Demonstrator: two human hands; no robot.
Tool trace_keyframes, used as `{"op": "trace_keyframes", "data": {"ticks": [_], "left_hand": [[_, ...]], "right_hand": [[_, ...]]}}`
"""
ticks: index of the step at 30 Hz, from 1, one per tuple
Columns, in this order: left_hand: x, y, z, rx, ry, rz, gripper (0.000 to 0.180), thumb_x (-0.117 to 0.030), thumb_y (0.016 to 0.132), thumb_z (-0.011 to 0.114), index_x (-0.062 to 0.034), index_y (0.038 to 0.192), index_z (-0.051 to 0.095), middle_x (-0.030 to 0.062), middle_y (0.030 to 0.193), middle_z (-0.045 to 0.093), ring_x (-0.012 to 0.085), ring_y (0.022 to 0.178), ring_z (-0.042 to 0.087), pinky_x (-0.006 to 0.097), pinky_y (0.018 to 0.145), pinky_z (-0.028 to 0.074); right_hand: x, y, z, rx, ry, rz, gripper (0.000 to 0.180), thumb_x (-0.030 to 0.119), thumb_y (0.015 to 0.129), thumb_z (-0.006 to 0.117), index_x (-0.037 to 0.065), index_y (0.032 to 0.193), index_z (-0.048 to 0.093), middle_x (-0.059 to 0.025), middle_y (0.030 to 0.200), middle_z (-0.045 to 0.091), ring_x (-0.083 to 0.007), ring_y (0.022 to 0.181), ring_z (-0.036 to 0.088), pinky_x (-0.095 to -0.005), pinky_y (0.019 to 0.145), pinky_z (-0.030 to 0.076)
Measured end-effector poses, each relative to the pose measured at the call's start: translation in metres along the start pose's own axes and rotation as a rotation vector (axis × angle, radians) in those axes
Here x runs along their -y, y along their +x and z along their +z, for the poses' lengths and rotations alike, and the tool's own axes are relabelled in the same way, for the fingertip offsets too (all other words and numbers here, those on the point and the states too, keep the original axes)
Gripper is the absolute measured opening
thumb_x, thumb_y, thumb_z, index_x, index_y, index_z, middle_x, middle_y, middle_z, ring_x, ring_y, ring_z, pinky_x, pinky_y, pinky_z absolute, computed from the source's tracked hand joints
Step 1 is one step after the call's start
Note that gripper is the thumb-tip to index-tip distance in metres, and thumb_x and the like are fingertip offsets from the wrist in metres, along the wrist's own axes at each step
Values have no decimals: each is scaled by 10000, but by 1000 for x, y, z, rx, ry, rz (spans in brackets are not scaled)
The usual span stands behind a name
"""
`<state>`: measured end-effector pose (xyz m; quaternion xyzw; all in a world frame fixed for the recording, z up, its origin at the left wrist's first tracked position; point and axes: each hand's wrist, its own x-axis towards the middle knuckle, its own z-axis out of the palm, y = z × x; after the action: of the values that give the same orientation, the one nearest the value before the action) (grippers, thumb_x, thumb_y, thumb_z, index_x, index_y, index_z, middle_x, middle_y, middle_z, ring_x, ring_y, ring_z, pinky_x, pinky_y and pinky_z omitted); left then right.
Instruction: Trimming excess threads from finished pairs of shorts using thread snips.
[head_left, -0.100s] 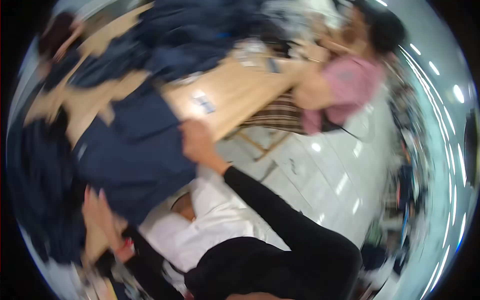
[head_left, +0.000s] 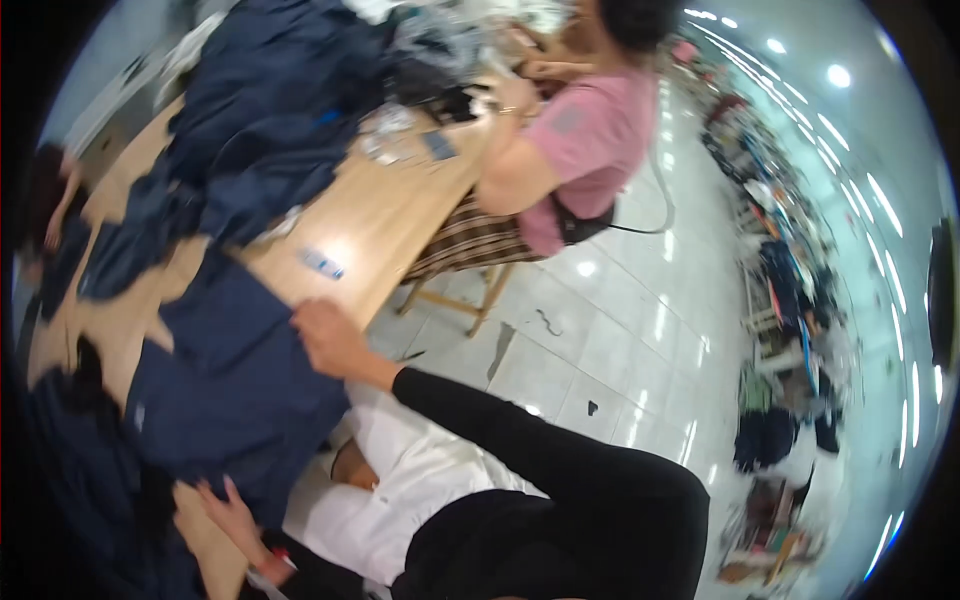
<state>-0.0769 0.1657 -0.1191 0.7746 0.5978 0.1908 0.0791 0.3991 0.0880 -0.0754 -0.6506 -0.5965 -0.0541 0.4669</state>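
A dark navy garment lies spread over the near part of a wooden table, its near edge reaching over my lap. My right hand is on its right edge, the fingers curled over the cloth as if pinching it; the fingertips are partly hidden. At the garment's near left edge is my left hand, fingers stretched and apart, touching or just over the cloth. A red band circles that wrist.
Navy clothing is heaped on the far table, with more dark cloth at the left. A small blue-and-white item lies beside the garment. A person in a pink shirt sits on a wooden stool. Cluttered goods line the right.
The whole view has swung, so table, garment and hands sit lower and further left, and the blur has lessened. My left hand's fingers look more spread. My right hand stays at the garment's edge.
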Motion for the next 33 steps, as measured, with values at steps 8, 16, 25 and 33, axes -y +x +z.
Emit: {"op": "trace_keyframes", "data": {"ticks": [8, 16, 25, 33], "left_hand": [[-109, 55, 38, -378, -41, -159, 685, -473, 1016, 766, 70, 1412, 632, 241, 1097, 771, 322, 990, 732, 390, 929, 556], [-63, 107, 41, 55, -642, -623, 601, -439, 1058, 713, 88, 1339, 638, 145, 1186, 727, 178, 908, 683, 343, 698, 537], [-146, 167, -134, -457, 40, 116, 648, 36, 1003, 565, -78, 1637, 496, 251, 1400, 629, 348, 1174, 685, 390, 1054, 559], [-122, 36, -59, 180, -621, -33, 688, 45, 931, 678, -4, 1592, 495, 269, 1537, 555, 359, 1412, 574, 425, 1209, 437]], "right_hand": [[-41, -28, -69, 3, -243, 113, 392, 310, 1000, 706, 13, 1254, 681, -177, 1355, 673, -358, 1371, 582, -497, 1200, 398], [-24, -21, -36, 39, -181, 118, 416, 325, 1010, 687, 7, 1279, 678, -173, 1396, 665, -347, 1407, 559, -482, 1226, 381], [-37, -31, -58, 52, -153, 139, 461, 317, 1038, 631, -15, 1358, 628, -215, 1395, 656, -371, 1392, 566, -500, 1229, 376], [-31, -24, -52, 26, -97, 105, 491, 335, 1065, 574, -45, 1375, 603, -247, 1330, 665, -404, 1368, 574, -522, 1225, 374]]}}
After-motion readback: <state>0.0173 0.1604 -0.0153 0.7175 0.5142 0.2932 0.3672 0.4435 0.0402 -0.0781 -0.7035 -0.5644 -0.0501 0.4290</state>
